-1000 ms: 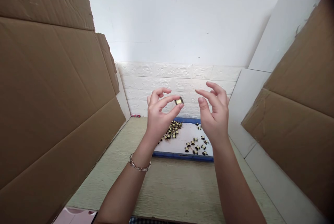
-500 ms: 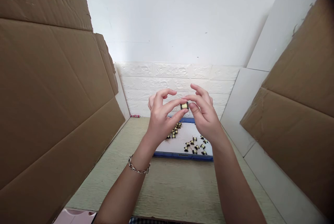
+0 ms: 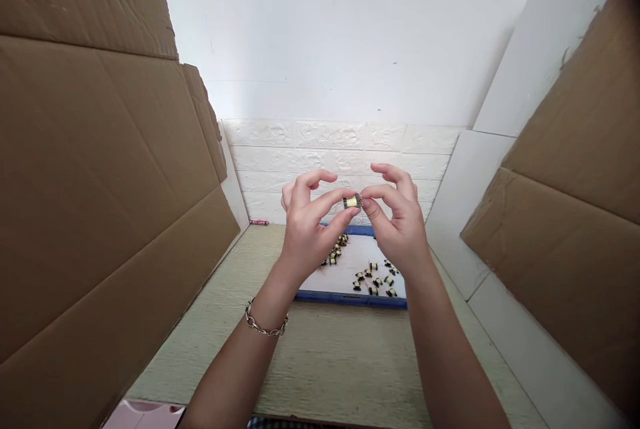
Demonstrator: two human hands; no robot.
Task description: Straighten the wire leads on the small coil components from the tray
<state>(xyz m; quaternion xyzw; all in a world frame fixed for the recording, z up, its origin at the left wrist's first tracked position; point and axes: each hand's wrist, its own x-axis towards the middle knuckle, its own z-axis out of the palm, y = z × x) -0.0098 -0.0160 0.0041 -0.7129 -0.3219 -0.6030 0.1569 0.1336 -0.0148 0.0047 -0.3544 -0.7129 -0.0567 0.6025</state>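
A small black part with a yellow-wrapped middle [image 3: 352, 202] is pinched between the thumb and forefinger of my left hand [image 3: 313, 225], above the tray. Beside its right end, the thumb and forefinger of my right hand [image 3: 397, 222] are pressed together; whatever they pinch is too small to name. Thin wires show faintly near the part. Below lies a blue-rimmed tray [image 3: 350, 299] with a white bottom. Similar parts are piled at its left [image 3: 335, 252], and several more are scattered at its right [image 3: 377, 281].
Cardboard sheets stand at the left [image 3: 100, 169] and right [image 3: 565, 215]. A white brick-pattern wall [image 3: 330, 133] rises behind the pale table [image 3: 340, 362]. A small red tube [image 3: 259, 222] lies at the table's back left.
My right hand has shifted slightly right, and its forefinger has drawn back from the top of the part to its right end. My left hand keeps its pinch, almost unmoved.
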